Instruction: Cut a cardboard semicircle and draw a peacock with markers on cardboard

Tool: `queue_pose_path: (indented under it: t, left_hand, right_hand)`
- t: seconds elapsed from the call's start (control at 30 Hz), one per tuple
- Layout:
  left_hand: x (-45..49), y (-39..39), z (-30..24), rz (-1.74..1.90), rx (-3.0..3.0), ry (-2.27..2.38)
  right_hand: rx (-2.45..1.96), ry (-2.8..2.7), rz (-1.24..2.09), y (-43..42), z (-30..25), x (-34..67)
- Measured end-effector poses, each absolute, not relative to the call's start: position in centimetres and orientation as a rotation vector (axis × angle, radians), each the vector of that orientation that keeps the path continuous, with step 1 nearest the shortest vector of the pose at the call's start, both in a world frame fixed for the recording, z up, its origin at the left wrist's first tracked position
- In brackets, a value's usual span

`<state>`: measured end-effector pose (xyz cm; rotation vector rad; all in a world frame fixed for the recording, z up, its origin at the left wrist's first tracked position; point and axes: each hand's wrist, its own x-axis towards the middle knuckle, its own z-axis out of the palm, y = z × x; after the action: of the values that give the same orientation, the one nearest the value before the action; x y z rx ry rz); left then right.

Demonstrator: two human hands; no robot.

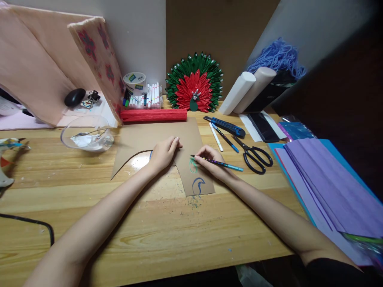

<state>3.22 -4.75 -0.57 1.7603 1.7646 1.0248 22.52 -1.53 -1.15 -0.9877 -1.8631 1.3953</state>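
My left hand (164, 154) rests on a sheet of brown cardboard (193, 133), its fingers curled in and nothing visible in them. The sheet has a curved piece cut out of its near side. In a pinch, my right hand (212, 158) holds a dark patterned pen (226, 164) with a light-blue end. Its tip is at the top of a small green outline (193, 166) on the cardboard's right strip. Below that is a blue crescent-like outline (198, 185). Blue and green marks dot the table near the strip's bottom edge.
Scissors (254, 154), a utility knife (226, 126) and two pens lie right of the cardboard. A red paper roll (154, 115) lies behind it, near a green-and-red peacock (194, 85). Purple sheets (335, 183) are at right; a clear bowl (86, 135) and a glue gun (7, 163) at left.
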Motion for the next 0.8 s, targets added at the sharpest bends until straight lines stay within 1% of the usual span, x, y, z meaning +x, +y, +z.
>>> queue_pose_path:
  t: [0.1, 0.3, 0.67, 0.8]
  left_hand:
    - [3.23, -4.77, -0.52, 1.011, 1.754, 1.77]
    - [3.18, -4.78, -0.55, 1.014, 1.757, 1.765]
    - [3.13, -4.75, -0.65, 1.019, 1.755, 1.765]
    - [3.08, -4.76, -0.78, 1.024, 1.756, 1.753]
  right_hand:
    - [-0.991, -1.896, 1.404, -1.31, -1.24, 22.64]
    - [-0.983, -2.03, 1.265, -1.56, -1.22, 22.77]
    - [-0.946, -2.072, 1.281, -1.46, -1.2, 22.78]
    - [-0.965, -2.045, 1.24, -1.48, -1.18, 22.79]
